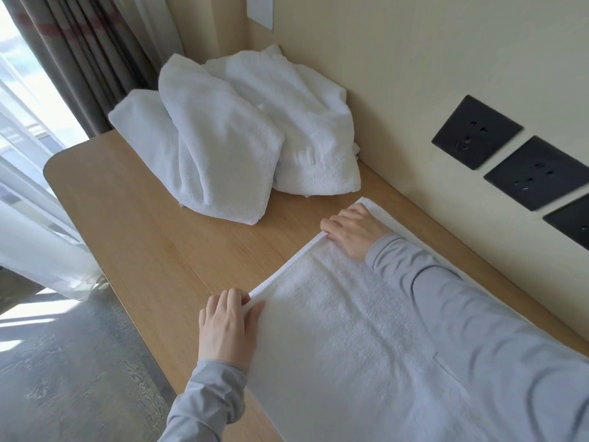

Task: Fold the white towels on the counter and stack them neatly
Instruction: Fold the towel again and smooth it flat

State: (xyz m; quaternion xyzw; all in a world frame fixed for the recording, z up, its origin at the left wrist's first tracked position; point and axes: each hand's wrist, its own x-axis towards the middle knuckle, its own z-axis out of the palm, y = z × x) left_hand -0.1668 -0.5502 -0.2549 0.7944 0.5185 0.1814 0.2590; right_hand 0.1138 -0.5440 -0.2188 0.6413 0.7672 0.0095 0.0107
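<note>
Towel (350, 330): flat on the counter (153, 237), near side, one long edge close to the wall (398, 90).
Left hand (224, 327): at the towel's near-left corner, fingers curled, pinching the hem.
Right hand (355, 229): on the same hem farther along, fingers bent, gripping the edge.
Pile (229, 129): loose white towels heaped at the counter's far end, apart from the flat towel.
Sockets (476, 135): black, on the wall at right.
</note>
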